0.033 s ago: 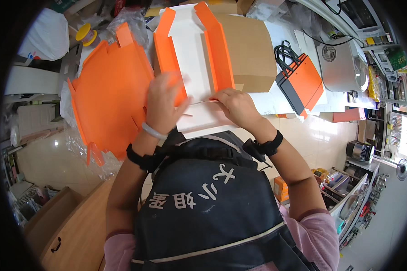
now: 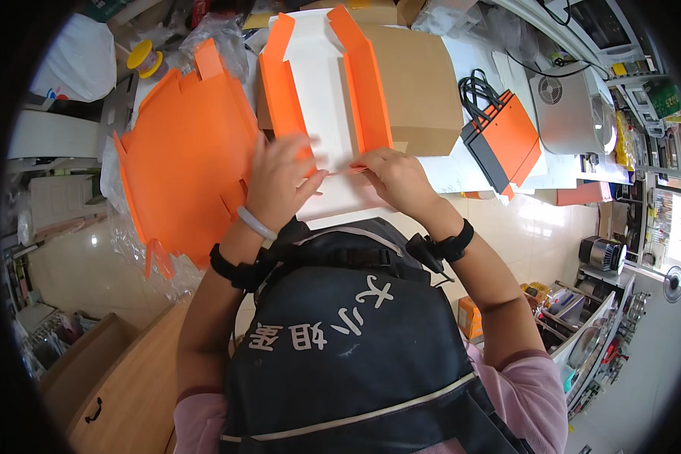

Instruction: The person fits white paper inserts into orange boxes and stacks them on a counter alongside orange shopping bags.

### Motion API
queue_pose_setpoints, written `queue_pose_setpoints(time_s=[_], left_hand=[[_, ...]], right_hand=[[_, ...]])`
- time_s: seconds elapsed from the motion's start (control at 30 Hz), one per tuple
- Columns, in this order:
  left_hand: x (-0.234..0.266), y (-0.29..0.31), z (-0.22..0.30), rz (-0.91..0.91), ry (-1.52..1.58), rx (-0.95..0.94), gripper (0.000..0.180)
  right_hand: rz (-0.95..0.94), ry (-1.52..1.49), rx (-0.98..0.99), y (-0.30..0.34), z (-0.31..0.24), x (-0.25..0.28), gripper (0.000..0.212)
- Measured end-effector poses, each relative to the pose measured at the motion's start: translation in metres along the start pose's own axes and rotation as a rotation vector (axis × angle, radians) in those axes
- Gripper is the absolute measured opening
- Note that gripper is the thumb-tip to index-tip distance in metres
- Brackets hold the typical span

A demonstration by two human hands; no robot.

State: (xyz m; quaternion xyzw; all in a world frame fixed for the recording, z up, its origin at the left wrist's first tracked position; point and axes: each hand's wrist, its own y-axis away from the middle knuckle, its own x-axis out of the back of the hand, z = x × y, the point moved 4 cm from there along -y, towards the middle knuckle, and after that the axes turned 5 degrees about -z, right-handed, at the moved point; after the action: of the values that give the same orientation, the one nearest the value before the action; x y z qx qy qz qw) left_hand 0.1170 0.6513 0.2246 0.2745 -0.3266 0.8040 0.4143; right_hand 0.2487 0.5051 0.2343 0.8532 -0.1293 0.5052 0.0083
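Note:
A partly folded cardboard box [image 2: 321, 98], white inside with raised orange side walls, lies in front of me with its near flap toward my body. My right hand [image 2: 401, 178] pinches the box's edge at the right fold, near the lower end of the orange wall. My left hand [image 2: 280, 178] hovers at the left fold with fingers apart, their tips blurred by motion. Whether those fingertips touch the box I cannot tell. Just left of that hand lies a flat orange cardboard piece [image 2: 185, 159] with cut tabs, on clear plastic wrap.
A brown cardboard sheet [image 2: 416, 91] extends beyond the box on the right. Farther right lie orange and black paper bags [image 2: 503, 140] with black cord handles, near a grey machine [image 2: 571, 110]. A yellow spool [image 2: 144, 58] stands at the back left.
My left hand has shifted slightly, its fingers spreading over the left fold. My right hand keeps its pinch, and the box has barely moved.

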Motion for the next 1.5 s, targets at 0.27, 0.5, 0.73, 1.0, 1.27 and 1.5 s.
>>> queue_pose_setpoints(time_s=[0.27,0.5,0.73,1.0,1.27,1.5], left_hand=[[-0.012,-0.002,0.022,-0.266,-0.340,-0.170,0.017],[-0.030,0.001,0.012,-0.455,-0.484,-0.215,0.009],[0.007,0.009,-0.005,-0.079,-0.037,0.084,0.016],[-0.010,0.040,-0.029,0.046,0.891,0.184,0.020],[0.043,0.068,-0.059,0.716,1.927,0.492,0.053],[0.030,0.111,-0.083,0.671,2.249,0.306,0.056]], right_hand=[[0.235,-0.307,0.077,0.011,0.001,0.008,0.023],[0.131,-0.272,0.089,0.009,0.006,0.022,0.028],[-0.175,-0.448,-0.191,0.030,0.042,0.041,0.020],[0.098,0.487,-0.440,-0.024,0.046,0.017,0.066],[0.113,-1.175,-0.619,-0.012,0.103,-0.002,0.042],[0.146,-1.506,-0.422,-0.015,0.037,0.026,0.039]])
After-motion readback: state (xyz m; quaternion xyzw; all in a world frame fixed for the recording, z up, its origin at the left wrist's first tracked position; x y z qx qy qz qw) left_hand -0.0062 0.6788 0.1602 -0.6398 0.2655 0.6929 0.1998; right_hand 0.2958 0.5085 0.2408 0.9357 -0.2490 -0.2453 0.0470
